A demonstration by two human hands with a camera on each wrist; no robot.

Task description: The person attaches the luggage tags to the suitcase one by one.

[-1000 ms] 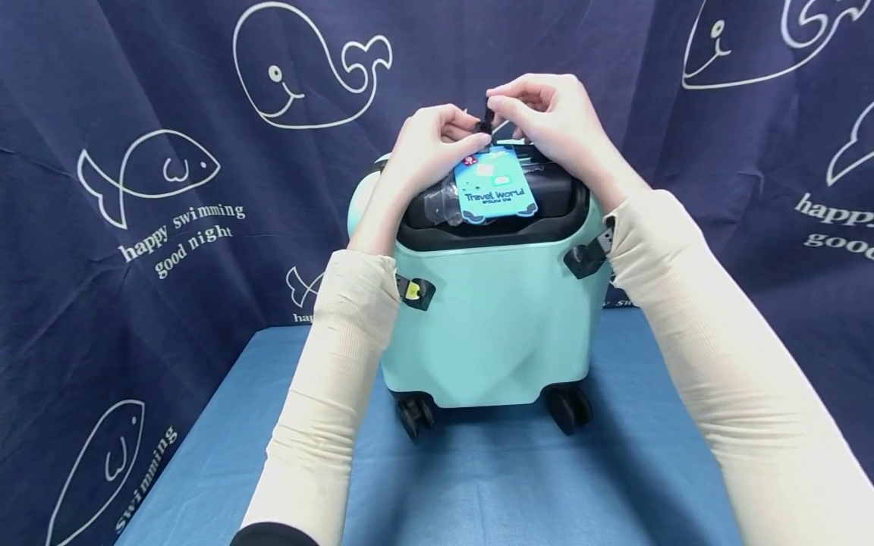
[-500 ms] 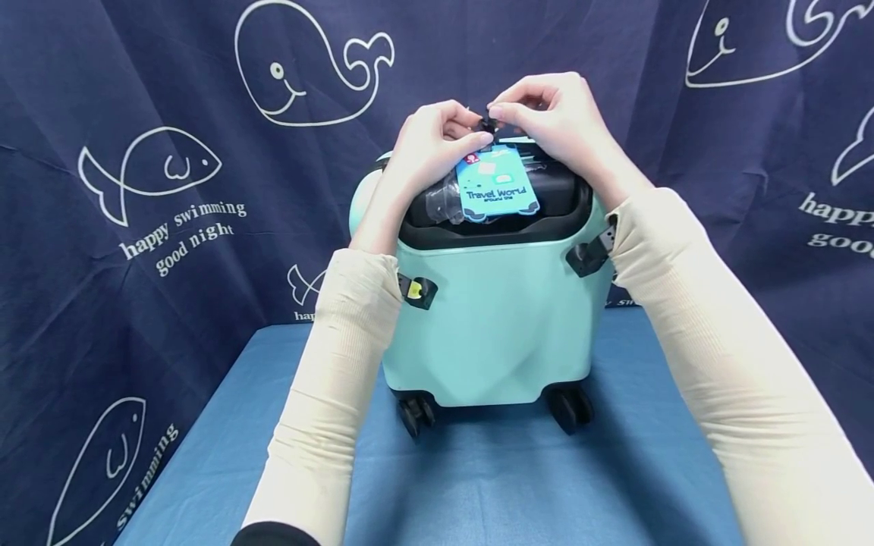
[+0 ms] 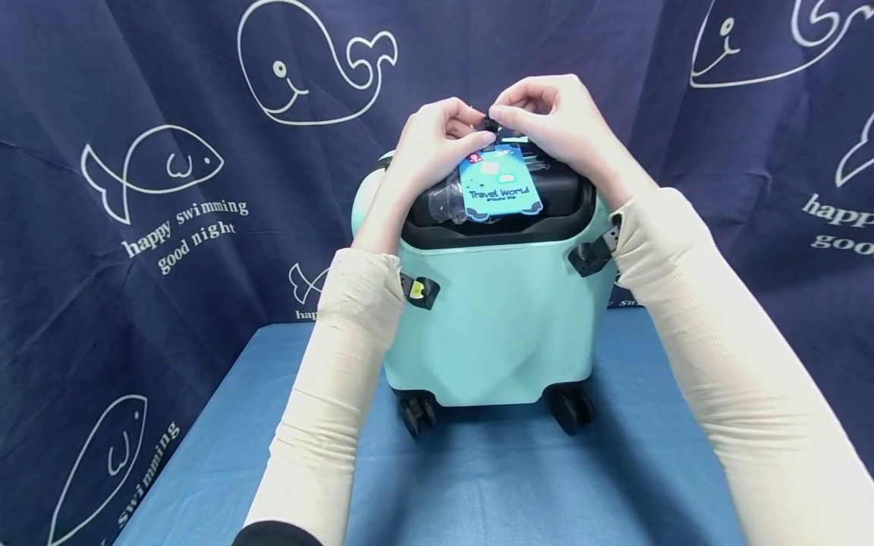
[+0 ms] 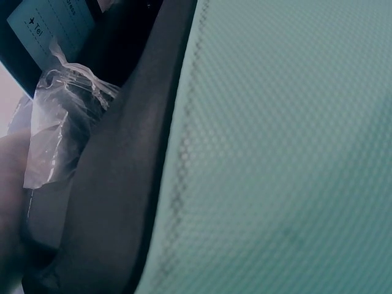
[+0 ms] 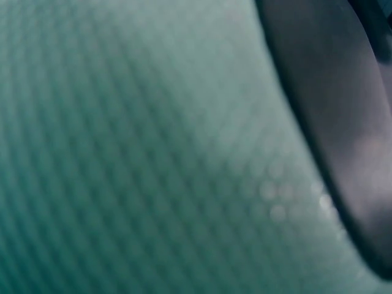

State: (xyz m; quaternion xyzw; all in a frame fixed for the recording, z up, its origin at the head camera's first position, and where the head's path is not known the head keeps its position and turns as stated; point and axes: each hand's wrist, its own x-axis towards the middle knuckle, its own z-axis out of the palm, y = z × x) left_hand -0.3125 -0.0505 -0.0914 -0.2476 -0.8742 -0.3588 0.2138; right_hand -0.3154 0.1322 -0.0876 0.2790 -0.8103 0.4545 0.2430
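A mint-green suitcase (image 3: pixel 498 326) stands upright on its wheels. Over its black top handle (image 3: pixel 560 189) hangs a blue luggage tag (image 3: pixel 501 186) printed "Travel World". The fingers of my left hand (image 3: pixel 437 144) pinch the tag's black strap (image 3: pixel 490 125) just above the tag. From the other side, my right hand (image 3: pixel 556 121) pinches the strap between thumb and fingertips, close to the left fingertips. Exactly how the strap is threaded there is hidden. The left wrist view shows the tag's back (image 4: pixel 46 33) with a printed "Tel" line.
Crumpled clear plastic (image 4: pixel 61 128) wraps part of the handle. Black wrist-camera mounts (image 3: pixel 419 292) sit at both cuffs, in front of the suitcase. Beneath is a blue-covered table (image 3: pixel 471 485); a navy curtain (image 3: pixel 171 303) with whale and fish drawings hangs behind.
My right fingertips have come down toward the left ones. The strap end that stood up between the hands a second ago now shows much shorter. My left hand keeps its pinch.
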